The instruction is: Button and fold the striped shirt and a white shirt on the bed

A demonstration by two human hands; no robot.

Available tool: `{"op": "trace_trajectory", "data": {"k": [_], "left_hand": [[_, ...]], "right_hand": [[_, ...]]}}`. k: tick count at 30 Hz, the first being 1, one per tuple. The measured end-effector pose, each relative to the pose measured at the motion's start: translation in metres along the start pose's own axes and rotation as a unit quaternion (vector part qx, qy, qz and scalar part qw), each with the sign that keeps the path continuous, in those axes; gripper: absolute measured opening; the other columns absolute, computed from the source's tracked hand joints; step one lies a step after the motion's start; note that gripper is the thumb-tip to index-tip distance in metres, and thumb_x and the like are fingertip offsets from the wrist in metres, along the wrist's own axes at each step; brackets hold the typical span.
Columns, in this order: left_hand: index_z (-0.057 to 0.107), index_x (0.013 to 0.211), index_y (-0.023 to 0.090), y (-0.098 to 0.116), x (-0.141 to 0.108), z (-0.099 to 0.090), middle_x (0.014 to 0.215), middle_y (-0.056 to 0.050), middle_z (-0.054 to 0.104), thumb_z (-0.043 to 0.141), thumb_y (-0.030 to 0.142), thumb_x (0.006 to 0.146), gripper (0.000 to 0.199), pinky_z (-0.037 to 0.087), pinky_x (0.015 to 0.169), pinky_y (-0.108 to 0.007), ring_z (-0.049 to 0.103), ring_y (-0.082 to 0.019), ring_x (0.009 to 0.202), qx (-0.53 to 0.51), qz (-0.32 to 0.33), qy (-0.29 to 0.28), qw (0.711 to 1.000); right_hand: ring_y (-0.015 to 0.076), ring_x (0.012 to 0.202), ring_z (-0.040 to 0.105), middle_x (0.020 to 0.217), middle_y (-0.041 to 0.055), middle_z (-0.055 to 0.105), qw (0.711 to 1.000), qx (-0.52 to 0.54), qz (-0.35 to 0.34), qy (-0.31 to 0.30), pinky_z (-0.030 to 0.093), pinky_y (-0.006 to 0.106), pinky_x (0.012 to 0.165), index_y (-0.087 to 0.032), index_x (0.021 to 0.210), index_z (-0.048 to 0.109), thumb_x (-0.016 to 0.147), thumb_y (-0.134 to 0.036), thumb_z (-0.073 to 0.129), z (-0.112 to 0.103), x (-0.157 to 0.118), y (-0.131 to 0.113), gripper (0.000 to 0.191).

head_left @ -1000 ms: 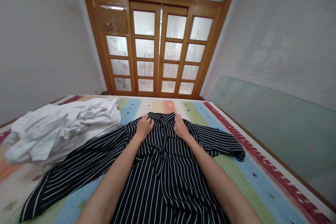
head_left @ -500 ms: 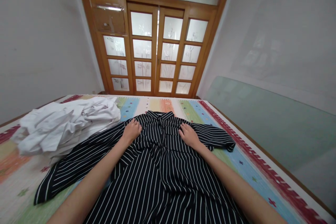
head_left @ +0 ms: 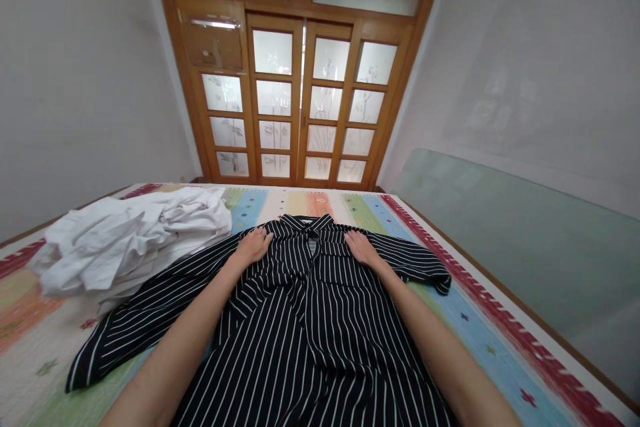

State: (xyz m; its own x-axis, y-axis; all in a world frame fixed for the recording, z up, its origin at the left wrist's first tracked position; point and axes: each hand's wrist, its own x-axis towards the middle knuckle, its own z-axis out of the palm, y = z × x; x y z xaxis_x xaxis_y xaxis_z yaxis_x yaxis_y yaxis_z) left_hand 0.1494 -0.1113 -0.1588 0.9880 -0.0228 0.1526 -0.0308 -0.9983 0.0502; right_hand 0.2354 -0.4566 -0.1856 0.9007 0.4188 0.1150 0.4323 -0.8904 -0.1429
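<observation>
A black shirt with white stripes [head_left: 330,307] lies spread out, its collar at the far end and its sleeves out to both sides. On the shirt's upper left part rests my left hand [head_left: 254,245], palm down, fingers not wrapped round anything. My right hand [head_left: 361,247] lies on the upper right part near the shoulder, its fingers extended flat over the cloth. Below the collar the front parts in a small gap. The lower hem runs out of view at the bottom.
A crumpled heap of white cloth [head_left: 135,233] lies to the left, beside the striped sleeve. Under everything is a bed with a colourful patterned cover [head_left: 470,320]. A pale green headboard [head_left: 500,220] stands along the right wall. Wooden glass doors [head_left: 300,100] close off the far end.
Both hands have shifted slightly on the shirt, and the right fingers now lie flatter. The upper front looks smoother, with a gap showing below the collar.
</observation>
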Motion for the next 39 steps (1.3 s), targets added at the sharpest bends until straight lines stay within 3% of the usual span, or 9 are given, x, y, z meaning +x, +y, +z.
{"op": "trace_trajectory", "data": {"k": [5, 9, 12, 16, 20, 26, 30, 34, 39], "left_hand": [[0.057, 0.122, 0.011, -0.008, 0.015, 0.001, 0.136, -0.017, 0.055, 0.034, 0.036, 0.096, 0.043, 0.038, 0.104, -0.036, 0.05, -0.027, 0.128, 0.0, 0.0, -0.01, 1.0], [0.051, 0.132, 0.01, -0.013, 0.025, 0.003, 0.144, -0.019, 0.047, 0.036, 0.049, 0.094, 0.056, 0.035, 0.108, -0.038, 0.042, -0.029, 0.135, -0.005, -0.003, -0.032, 0.999], [0.045, 0.136, 0.005, -0.015, 0.031, 0.005, 0.148, -0.022, 0.04, 0.034, 0.053, 0.093, 0.066, 0.031, 0.11, -0.039, 0.036, -0.031, 0.139, -0.008, -0.006, -0.048, 0.999], [0.05, 0.132, 0.006, -0.006, 0.029, 0.006, 0.14, -0.022, 0.05, 0.032, 0.049, 0.094, 0.06, 0.032, 0.109, -0.042, 0.042, -0.031, 0.134, 0.011, -0.003, 0.025, 1.0], [0.063, 0.11, 0.008, 0.012, 0.014, -0.003, 0.114, -0.024, 0.065, 0.034, 0.033, 0.094, 0.042, 0.04, 0.099, -0.045, 0.055, -0.034, 0.116, 0.048, 0.037, 0.062, 0.996], [0.065, 0.1, 0.013, 0.019, -0.044, -0.013, 0.101, -0.017, 0.067, 0.034, 0.015, 0.091, 0.032, 0.037, 0.105, -0.046, 0.06, -0.028, 0.105, 0.039, 0.146, 0.112, 0.982], [0.062, 0.114, 0.017, 0.014, -0.102, -0.015, 0.117, -0.013, 0.065, 0.035, 0.021, 0.093, 0.034, 0.041, 0.105, -0.046, 0.058, -0.026, 0.113, -0.048, 0.125, 0.149, 0.98], [0.059, 0.123, 0.021, 0.014, -0.173, -0.019, 0.132, -0.008, 0.06, 0.039, 0.035, 0.094, 0.038, 0.039, 0.11, -0.045, 0.052, -0.025, 0.125, -0.122, 0.137, 0.117, 0.976], [0.048, 0.139, 0.029, 0.007, -0.256, -0.037, 0.142, -0.006, 0.052, 0.055, 0.048, 0.087, 0.056, 0.042, 0.108, -0.043, 0.051, -0.026, 0.128, -0.174, 0.093, 0.034, 0.98]], "right_hand": [[0.0284, 0.143, 0.026, 0.153, 0.0174, 0.032, 0.999, -0.008, 0.031, -0.032, 0.018, 0.039, 0.116, -0.002, 0.147, 0.034, 0.097, -0.052, 0.027, 0.001, 0.012, 0.008, 0.07], [0.0284, 0.145, 0.019, 0.155, 0.0176, 0.027, 1.0, -0.012, 0.011, -0.025, 0.015, 0.04, 0.117, -0.001, 0.149, 0.029, 0.093, -0.065, 0.022, 0.003, 0.014, 0.01, 0.085], [0.0278, 0.145, 0.019, 0.156, 0.0174, 0.026, 0.999, -0.021, 0.012, -0.027, 0.013, 0.039, 0.117, -0.002, 0.149, 0.029, 0.093, -0.066, 0.02, -0.001, 0.016, 0.006, 0.085], [0.0294, 0.145, 0.02, 0.155, 0.0176, 0.028, 0.999, -0.044, 0.026, -0.015, 0.014, 0.04, 0.117, -0.002, 0.148, 0.032, 0.096, -0.059, 0.023, -0.008, 0.013, -0.005, 0.078], [0.0322, 0.146, 0.016, 0.154, 0.0193, 0.028, 0.997, -0.066, 0.0, 0.026, 0.016, 0.048, 0.116, -0.003, 0.145, 0.038, 0.099, -0.046, 0.027, -0.009, -0.003, -0.019, 0.065], [0.0304, 0.146, 0.014, 0.157, 0.0165, 0.024, 0.999, -0.009, -0.035, 0.026, 0.02, 0.046, 0.116, -0.005, 0.147, 0.036, 0.1, -0.042, 0.026, -0.004, -0.056, -0.025, 0.061], [0.0283, 0.147, 0.012, 0.157, 0.0112, 0.024, 0.997, 0.02, -0.076, 0.02, 0.019, 0.047, 0.118, -0.012, 0.147, 0.038, 0.099, -0.048, 0.026, -0.006, -0.107, -0.024, 0.061], [0.026, 0.147, 0.008, 0.159, 0.0065, 0.018, 0.993, 0.065, -0.102, -0.002, 0.016, 0.05, 0.118, -0.022, 0.151, 0.031, 0.098, -0.054, 0.029, -0.014, -0.165, -0.017, 0.062], [0.0284, 0.147, 0.001, 0.16, 0.0052, 0.005, 0.982, 0.123, -0.1, -0.106, 0.018, 0.052, 0.116, -0.029, 0.153, 0.018, 0.087, -0.065, 0.048, -0.042, -0.239, 0.004, 0.081]]}}
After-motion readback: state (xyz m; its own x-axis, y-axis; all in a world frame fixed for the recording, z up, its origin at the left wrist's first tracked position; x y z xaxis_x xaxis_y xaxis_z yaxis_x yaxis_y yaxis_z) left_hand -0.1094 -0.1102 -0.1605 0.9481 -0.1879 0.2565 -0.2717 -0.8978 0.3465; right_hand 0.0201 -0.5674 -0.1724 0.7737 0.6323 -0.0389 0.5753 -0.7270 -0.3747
